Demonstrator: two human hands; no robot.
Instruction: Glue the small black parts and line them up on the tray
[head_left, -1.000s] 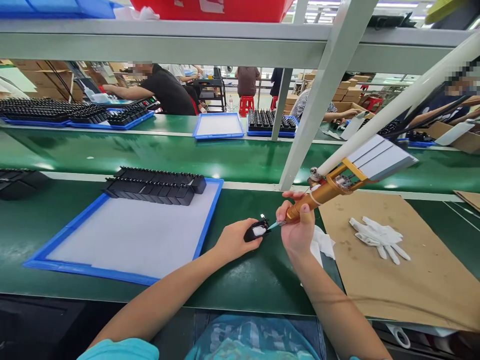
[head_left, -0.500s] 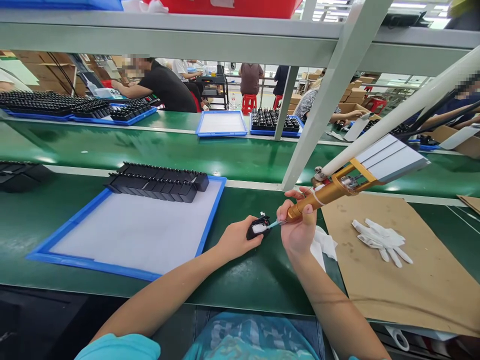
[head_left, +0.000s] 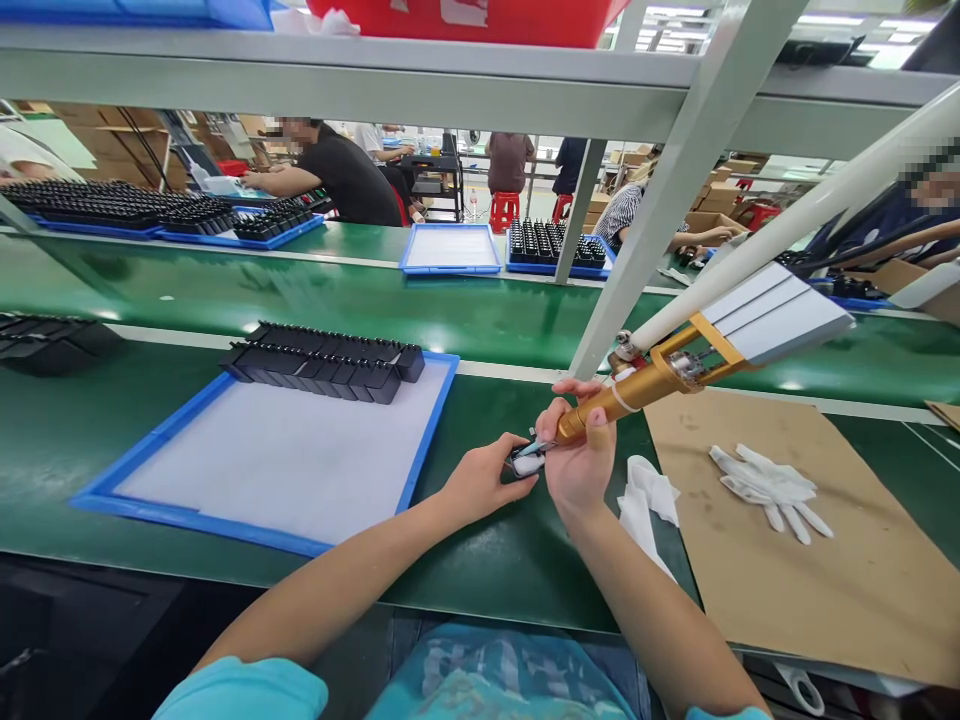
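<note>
My left hand (head_left: 484, 480) is closed around a small black part with a white face (head_left: 524, 462), held just above the green bench. My right hand (head_left: 576, 455) grips the gold barrel of a dispensing tool (head_left: 622, 395). Its thin tip touches the part. A white tube (head_left: 795, 215) and a grey block (head_left: 772, 315) extend up and right from the tool. A blue-framed tray with a white sheet (head_left: 270, 455) lies to the left. Two rows of black parts (head_left: 322, 362) stand at its far edge.
A white cloth (head_left: 643, 500) lies beside my right wrist. White gloves (head_left: 772, 488) rest on a brown cardboard sheet (head_left: 810, 560) at the right. A slanted grey frame post (head_left: 660, 190) rises behind my hands. Other people work at far benches with more trays (head_left: 450, 248).
Both hands drew together and shifted slightly left and down. The tool tip moved onto the black part, which is now more covered by my fingers.
</note>
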